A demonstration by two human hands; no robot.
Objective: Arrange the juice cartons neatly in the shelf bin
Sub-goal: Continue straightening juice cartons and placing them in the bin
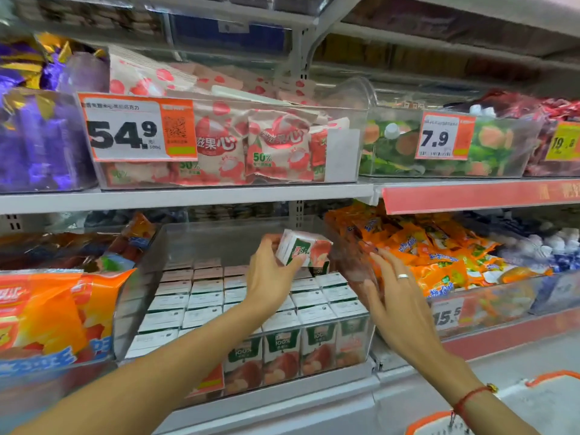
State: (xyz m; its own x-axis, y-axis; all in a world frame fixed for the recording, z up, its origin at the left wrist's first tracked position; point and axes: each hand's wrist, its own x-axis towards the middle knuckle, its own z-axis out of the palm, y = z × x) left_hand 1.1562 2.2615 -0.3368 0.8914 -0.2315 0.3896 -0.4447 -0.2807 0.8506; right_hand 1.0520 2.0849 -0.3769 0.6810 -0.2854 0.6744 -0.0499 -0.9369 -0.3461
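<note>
We see the left hand gripping one small white-and-green juice carton with red fruit print, fingers curled round it, thumb on the near face. The carton is tilted, held in the air above the back right part of the clear plastic shelf bin on the lower shelf. Below it, rows of matching white-topped juice cartons stand upright and packed side by side in the bin; the front row shows green labels and red fruit through the clear front wall.

The right hand is open, fingers straight and slightly spread, a silver ring on one finger, a red string bracelet on the wrist. It is at the bin's right wall; we cannot tell if it touches.

Just right of the bin lies a clear bin of orange snack packets. To the left, large orange bags. On the shelf above, a clear bin of pink-and-white lychee candy bags carries an orange-framed price tag reading 54.9.
</note>
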